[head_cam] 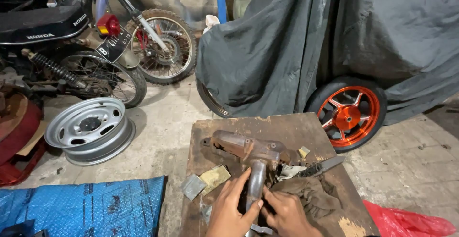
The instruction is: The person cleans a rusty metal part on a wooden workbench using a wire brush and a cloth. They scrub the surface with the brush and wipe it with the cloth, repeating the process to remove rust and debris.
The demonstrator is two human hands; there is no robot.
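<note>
Head view: your left hand (pixel 229 208) wraps the pipe of one rusty exhaust manifold (pixel 248 152) lying on the wooden board (pixel 291 127). Your right hand (pixel 287 213) pinches the same pipe lower down, apparently closed on it. Two sandpaper scraps (pixel 205 182), one file (pixel 318 167) and one rag (pixel 311 194) lie alongside. One steel rim (pixel 91 129) rests on the floor.

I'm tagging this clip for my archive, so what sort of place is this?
Most likely a motorcycle repair workshop or garage. A parked motorcycle, a loose steel wheel rim on the concrete floor, and a covered bike with an orange wheel stand about a worn wooden worktable.
</note>
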